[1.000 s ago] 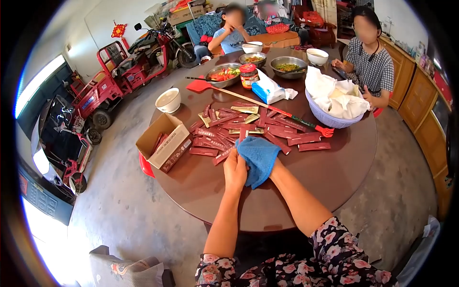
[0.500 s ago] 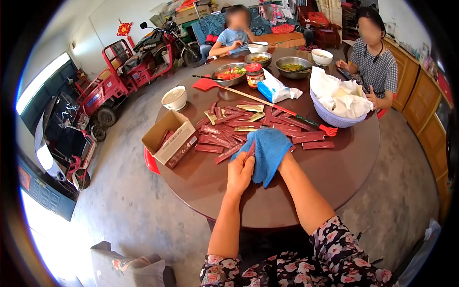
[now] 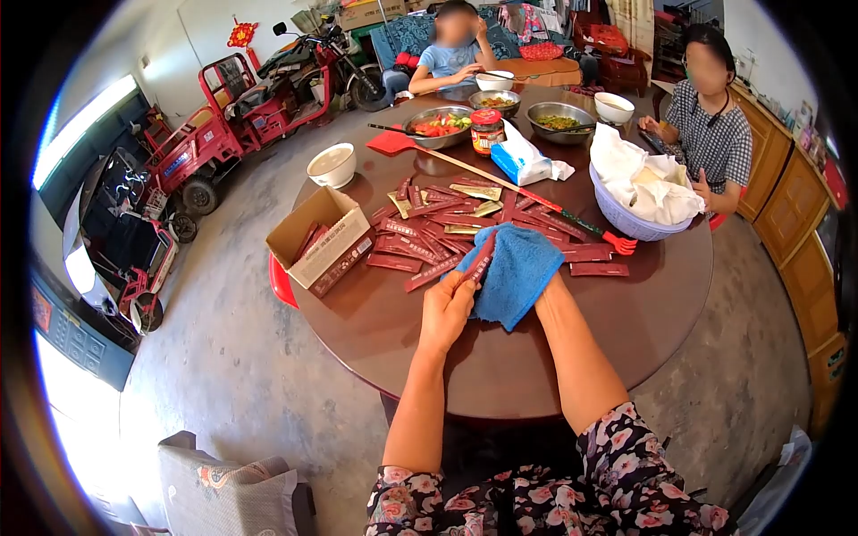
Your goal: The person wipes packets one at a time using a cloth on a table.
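Red sachet [image 3: 481, 260]: in L hand [image 3: 449, 310], just above near side of sachet pile [image 3: 407, 247]. Slanted, top leaning R, lying against blue cloth [image 3: 520, 275]. L grip: narrow, thumb & fingers pinching sachet's lower end. R hand [image 3: 551, 292]: mostly under cloth; its grip is hidden, can't tell. Cloth draped over R hand, spread twd L hand.

Chg vs. 1.0 s ago: sachet then stood upright over the pile, past the cloth's top edge; now pulled back, tilted, alongside cloth. Cloth then bunched, hanging; now spread wider. Vs. 0.5 s ago: more of sachet's printed face shows.

Unchgd: pile on surface [image 3: 500, 380]; open carton [image 3: 335, 256] w/ sachets inside, L of pile; lilac basket [image 3: 630, 221], R side. Far-side person [image 3: 444, 62]: one hand now up beside head.
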The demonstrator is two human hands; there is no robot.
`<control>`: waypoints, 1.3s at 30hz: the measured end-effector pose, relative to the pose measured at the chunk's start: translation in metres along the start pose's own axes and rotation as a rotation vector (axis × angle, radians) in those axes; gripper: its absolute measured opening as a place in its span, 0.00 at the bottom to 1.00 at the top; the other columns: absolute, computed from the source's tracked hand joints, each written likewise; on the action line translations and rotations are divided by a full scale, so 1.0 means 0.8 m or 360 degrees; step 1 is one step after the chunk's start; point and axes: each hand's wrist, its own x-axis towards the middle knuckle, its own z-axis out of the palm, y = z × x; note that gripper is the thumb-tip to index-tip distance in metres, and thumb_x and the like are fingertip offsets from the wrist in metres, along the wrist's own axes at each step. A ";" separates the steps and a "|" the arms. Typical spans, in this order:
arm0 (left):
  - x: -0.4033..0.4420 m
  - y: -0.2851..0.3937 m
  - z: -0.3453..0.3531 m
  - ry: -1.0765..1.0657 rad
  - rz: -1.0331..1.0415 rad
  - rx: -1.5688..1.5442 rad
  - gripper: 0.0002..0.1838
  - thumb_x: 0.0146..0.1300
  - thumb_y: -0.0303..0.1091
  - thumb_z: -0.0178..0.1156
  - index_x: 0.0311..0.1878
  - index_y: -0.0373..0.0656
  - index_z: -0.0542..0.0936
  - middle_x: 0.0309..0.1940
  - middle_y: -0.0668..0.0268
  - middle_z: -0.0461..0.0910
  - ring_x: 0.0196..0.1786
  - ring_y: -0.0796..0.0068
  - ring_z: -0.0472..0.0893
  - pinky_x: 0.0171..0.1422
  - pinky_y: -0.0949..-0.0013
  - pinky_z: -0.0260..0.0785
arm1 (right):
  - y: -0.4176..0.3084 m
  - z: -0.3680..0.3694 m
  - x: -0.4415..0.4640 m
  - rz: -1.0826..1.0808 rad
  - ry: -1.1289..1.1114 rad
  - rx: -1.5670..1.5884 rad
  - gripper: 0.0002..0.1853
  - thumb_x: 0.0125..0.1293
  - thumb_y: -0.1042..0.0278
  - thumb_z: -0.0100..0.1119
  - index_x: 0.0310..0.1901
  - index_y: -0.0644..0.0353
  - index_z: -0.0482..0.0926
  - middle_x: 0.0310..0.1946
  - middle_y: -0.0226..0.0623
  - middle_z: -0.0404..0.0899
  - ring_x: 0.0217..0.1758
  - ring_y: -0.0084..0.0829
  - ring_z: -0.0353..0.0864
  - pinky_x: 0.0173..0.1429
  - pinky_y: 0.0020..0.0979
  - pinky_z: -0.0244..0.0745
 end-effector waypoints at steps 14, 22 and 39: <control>0.000 -0.010 0.011 0.0108 0.0236 0.0403 0.09 0.69 0.32 0.52 0.36 0.37 0.77 0.20 0.69 0.75 0.22 0.83 0.73 0.28 0.77 0.68 | 0.003 0.044 0.009 -0.0145 -0.0321 -0.0124 0.10 0.42 0.64 0.65 0.22 0.59 0.75 0.20 0.45 0.77 0.26 0.44 0.79 0.31 0.39 0.73; 0.013 -0.015 -0.002 0.0734 0.0588 0.0226 0.11 0.69 0.35 0.56 0.37 0.35 0.79 0.26 0.72 0.78 0.30 0.85 0.74 0.36 0.78 0.68 | 0.032 0.063 0.013 -0.0264 -0.0573 -0.0668 0.13 0.49 0.58 0.61 0.23 0.61 0.80 0.22 0.50 0.79 0.26 0.49 0.80 0.32 0.42 0.74; 0.016 -0.014 -0.031 0.1099 0.0547 -0.0395 0.09 0.68 0.32 0.56 0.32 0.40 0.78 0.24 0.76 0.74 0.26 0.87 0.66 0.31 0.80 0.58 | 0.000 0.055 -0.010 0.0134 -0.0758 0.0684 0.11 0.55 0.63 0.58 0.30 0.64 0.77 0.29 0.44 0.78 0.29 0.36 0.76 0.36 0.34 0.73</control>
